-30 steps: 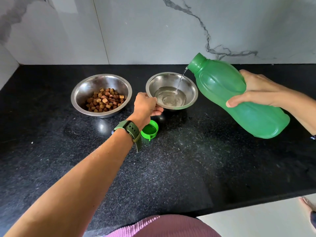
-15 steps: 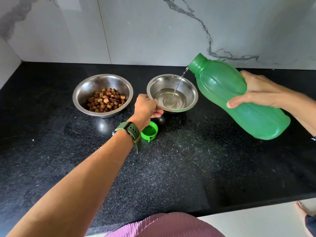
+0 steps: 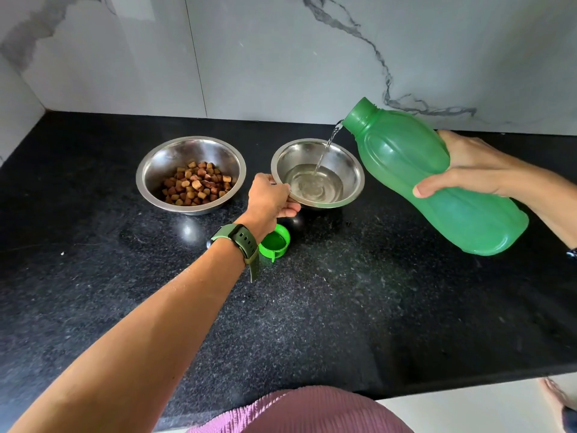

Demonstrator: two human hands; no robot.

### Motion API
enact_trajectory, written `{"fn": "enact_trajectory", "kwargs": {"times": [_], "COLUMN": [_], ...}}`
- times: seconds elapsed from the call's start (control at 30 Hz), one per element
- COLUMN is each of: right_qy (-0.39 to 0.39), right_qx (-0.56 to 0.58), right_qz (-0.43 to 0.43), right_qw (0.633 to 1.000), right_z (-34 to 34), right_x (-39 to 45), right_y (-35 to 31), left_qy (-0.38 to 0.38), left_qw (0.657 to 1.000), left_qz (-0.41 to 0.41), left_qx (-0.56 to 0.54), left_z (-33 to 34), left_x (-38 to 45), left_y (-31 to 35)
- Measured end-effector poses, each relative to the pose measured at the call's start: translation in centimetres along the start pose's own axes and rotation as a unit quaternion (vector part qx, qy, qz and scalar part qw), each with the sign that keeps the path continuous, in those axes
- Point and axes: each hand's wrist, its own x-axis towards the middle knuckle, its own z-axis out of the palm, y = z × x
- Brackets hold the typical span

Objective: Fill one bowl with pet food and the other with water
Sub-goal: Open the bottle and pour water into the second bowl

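Green bottle (image 3: 437,179) is held tilted by the right hand (image 3: 474,167), closed around its body; water is poured into the right bowl (image 3: 349,170), whose near rim is gripped by the left hand (image 3: 270,200). Kibble (image 3: 196,185) is contained in the left bowl (image 3: 168,160). Green cap (image 3: 276,242) is lying on the black surface (image 3: 343,292), just in front of the water bowl
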Motion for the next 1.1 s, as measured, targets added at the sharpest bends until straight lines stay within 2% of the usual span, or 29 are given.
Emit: {"fn": "enact_trajectory", "kwargs": {"times": [1.1], "right_qy": [-0.020], "right_qx": [-0.005], "right_qz": [-0.012], "right_qw": [1.000], "right_z": [-0.38], "right_x": [0.32], "right_y": [0.81], "left_qy": [0.011], "left_qw": [1.000], "left_qz": [0.002], "left_qx": [-0.007], "left_z": [0.18], "left_x": [0.08], "left_y": [-0.17]}}
